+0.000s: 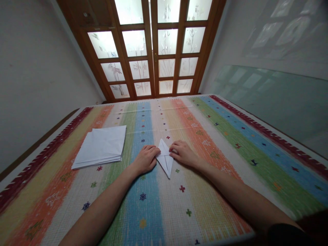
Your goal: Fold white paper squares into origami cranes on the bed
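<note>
A piece of white paper (166, 163), folded into a narrow diamond, lies flat on the striped tablecloth in front of me. Its long points face away from me and toward me, with a crease line across the middle and a seam down the lower half. My left hand (147, 158) grips its left corner, fingers curled and pressed together. On the opposite corner, my right hand (183, 153) pinches the edge between thumb and fingers. Both hands rest low on the cloth, and the fingertips cover the paper's side corners.
To the left lies a stack of white paper sheets (101, 147), slightly fanned. A colourful striped tablecloth (143, 215) covers the table. Beyond the far edge stand wooden doors with patterned glass panes (139, 70). A glass panel (271, 99) leans along the right wall.
</note>
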A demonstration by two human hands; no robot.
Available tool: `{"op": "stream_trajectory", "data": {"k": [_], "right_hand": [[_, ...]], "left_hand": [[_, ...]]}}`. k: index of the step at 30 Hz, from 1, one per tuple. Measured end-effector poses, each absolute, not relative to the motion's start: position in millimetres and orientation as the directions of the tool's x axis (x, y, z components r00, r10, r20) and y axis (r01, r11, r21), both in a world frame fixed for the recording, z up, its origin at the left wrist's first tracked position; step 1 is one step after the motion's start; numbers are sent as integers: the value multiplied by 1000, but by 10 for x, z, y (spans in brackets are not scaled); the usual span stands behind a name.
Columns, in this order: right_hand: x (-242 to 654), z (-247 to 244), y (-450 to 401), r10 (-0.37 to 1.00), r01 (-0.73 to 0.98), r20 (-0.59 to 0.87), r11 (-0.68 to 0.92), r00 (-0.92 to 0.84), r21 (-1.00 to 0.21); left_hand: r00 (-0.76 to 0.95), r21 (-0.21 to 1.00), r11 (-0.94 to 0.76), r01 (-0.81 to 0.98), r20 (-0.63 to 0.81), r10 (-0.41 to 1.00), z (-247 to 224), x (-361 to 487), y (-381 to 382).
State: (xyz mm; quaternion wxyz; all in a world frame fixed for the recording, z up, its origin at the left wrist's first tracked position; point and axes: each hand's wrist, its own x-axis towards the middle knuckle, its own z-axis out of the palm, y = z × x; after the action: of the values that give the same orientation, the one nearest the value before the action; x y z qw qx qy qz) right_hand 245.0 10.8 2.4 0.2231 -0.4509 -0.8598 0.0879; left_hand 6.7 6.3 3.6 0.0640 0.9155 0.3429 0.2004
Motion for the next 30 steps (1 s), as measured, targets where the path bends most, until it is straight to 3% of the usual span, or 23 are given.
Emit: {"op": "stream_trajectory", "data": {"k": [6,14,18,21,25,27,30], "right_hand": [[2475,21,125,825,740,319,562,-467,-370],[2356,51,99,948,702,179,314,-262,-639],[2290,32,102,969,633,136,237,-204,-737],[2264,-1,111,980,544,122,188,-155,-818],[2245,8,87,973,293,217,230,-78,-928],[2241,46,51,929,221,368,366,-35,-904],[2239,118,-14,773,237,634,616,-1,-751]], "left_hand": [[744,219,-820,529,346,572,47,63,55],[725,158,-818,553,392,566,0,67,80],[655,171,-759,629,410,635,-25,88,62],[538,305,-680,667,434,723,-71,94,76],[267,671,-504,544,431,862,-136,99,165],[203,826,-425,371,374,905,-127,108,206],[258,923,-357,144,313,914,-33,132,202]]}}
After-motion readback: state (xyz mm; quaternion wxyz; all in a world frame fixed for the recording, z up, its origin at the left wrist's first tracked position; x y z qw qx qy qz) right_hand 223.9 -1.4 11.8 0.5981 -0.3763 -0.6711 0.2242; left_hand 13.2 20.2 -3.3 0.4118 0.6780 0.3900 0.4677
